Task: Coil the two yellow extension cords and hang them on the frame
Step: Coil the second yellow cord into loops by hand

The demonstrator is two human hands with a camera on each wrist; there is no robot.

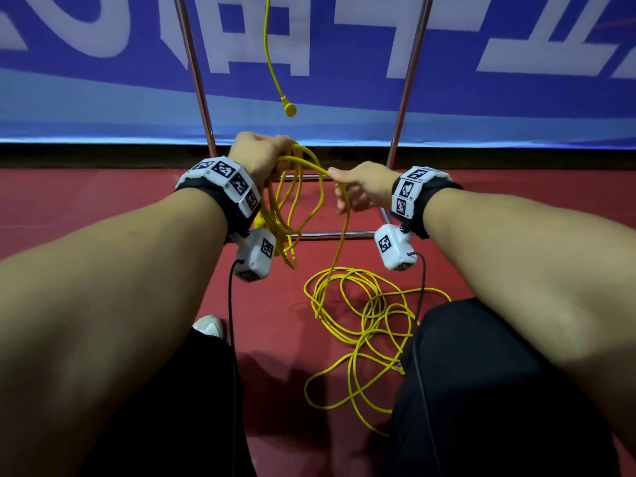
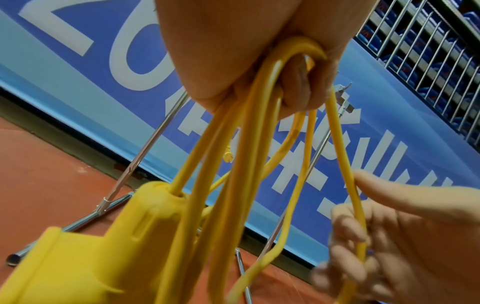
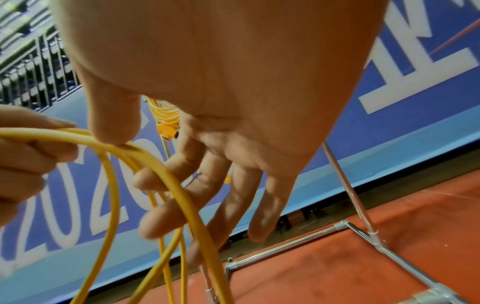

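Both hands are up in front of me over the red floor. On the left, my left hand is clenched round the top of several loops of the cord, which hang down from the fist; the left wrist view shows the fingers curled through the loops and the cord's yellow socket block dangling below them. Just to the right, my right hand has the next stretch of the same cord running between the thumb and the loosely bent fingers, a light hold, not a tight one. From there the cord drops to a loose tangle on the floor between my knees. Behind the hands stands the metal frame, and a second cord hangs down between its two uprights, its plug clear of the floor. A blue banner runs across the back.
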